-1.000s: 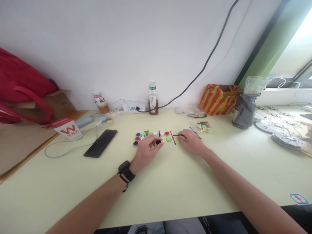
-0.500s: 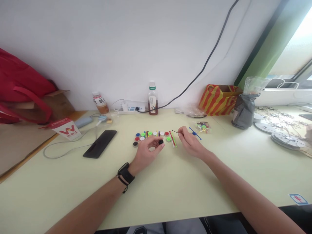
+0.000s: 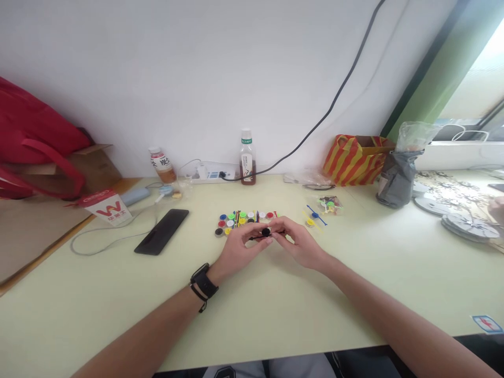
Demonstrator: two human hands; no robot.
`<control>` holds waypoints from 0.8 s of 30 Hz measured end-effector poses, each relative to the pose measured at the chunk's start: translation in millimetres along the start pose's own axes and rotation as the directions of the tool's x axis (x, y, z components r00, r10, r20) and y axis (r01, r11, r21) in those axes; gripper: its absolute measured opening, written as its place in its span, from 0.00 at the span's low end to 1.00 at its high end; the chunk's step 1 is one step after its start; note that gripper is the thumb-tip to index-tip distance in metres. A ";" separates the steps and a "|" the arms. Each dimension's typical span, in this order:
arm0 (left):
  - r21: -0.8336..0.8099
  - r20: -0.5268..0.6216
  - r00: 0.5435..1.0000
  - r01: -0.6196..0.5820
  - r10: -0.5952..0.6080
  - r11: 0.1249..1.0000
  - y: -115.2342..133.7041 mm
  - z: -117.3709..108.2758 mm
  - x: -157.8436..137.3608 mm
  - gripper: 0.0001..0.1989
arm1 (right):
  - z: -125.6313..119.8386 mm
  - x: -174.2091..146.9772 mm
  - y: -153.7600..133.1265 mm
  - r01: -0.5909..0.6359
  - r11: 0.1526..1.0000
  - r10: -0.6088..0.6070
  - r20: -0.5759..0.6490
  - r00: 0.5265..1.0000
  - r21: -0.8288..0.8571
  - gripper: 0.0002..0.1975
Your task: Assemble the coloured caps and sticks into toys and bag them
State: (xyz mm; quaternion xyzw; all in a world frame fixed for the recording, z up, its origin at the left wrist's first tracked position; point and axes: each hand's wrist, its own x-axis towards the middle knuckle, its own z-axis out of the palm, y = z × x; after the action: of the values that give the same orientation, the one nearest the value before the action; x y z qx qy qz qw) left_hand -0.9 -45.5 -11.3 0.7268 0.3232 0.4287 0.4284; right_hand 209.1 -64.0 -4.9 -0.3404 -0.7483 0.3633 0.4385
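Between the fingertips of my left hand (image 3: pixel 242 245) is a small black disc (image 3: pixel 266 231). My right hand (image 3: pixel 298 244) pinches a thin black stick with a pointed, arrow-like end (image 3: pixel 255 238), which lies against the disc. Both hands meet just above the table, fingertips almost touching. Behind my fingers are rows of small round pieces (image 3: pixel 223 224) in red, blue, green, white, yellow and black, with coloured sticks among them, partly hidden. Right of my right hand lie a blue stick with a round middle (image 3: pixel 315 214) and a yellow round piece (image 3: pixel 310 223).
A clear bag of coloured parts (image 3: pixel 329 203) lies at the right. A phone (image 3: pixel 161 232), a cable and a red-and-white box (image 3: pixel 109 208) are on the left. Bottles (image 3: pixel 248 160) and a power strip (image 3: pixel 216 172) stand by the wall. Grey discs (image 3: pixel 468 226) and another person's hand (image 3: pixel 496 209) are far right.
My right hand has moved left with the black stick and brought it to the black disc in my left hand. The left hand has shifted slightly right, and the yellow piece at the right is now visible.
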 end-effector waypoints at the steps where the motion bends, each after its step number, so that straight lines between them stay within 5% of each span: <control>1: 0.006 0.002 1.000 -0.008 0.008 1.000 -0.1 0.3 0.0 0.17 | 0.9 -0.3 -0.4 0.007 1.000 -0.007 -0.011 1.000 -0.007 0.12; 10: 0.047 -0.048 0.999 -0.024 0.026 0.999 -4.5 -1.7 0.1 0.13 | -6.9 -0.4 1.1 -0.071 0.987 0.065 -0.042 0.997 -0.148 0.08; 24: 0.084 0.007 0.995 -0.104 0.104 0.991 -6.7 -3.9 0.4 0.06 | -11.7 3.9 -2.0 -0.202 0.958 0.200 0.032 0.979 0.202 0.12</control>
State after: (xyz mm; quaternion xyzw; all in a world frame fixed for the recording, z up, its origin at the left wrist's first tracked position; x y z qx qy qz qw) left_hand -5.0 -40.9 -16.1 0.7607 0.3021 0.4356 0.3746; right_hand 217.8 -58.9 2.5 -0.3658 -0.6712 0.4826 0.4276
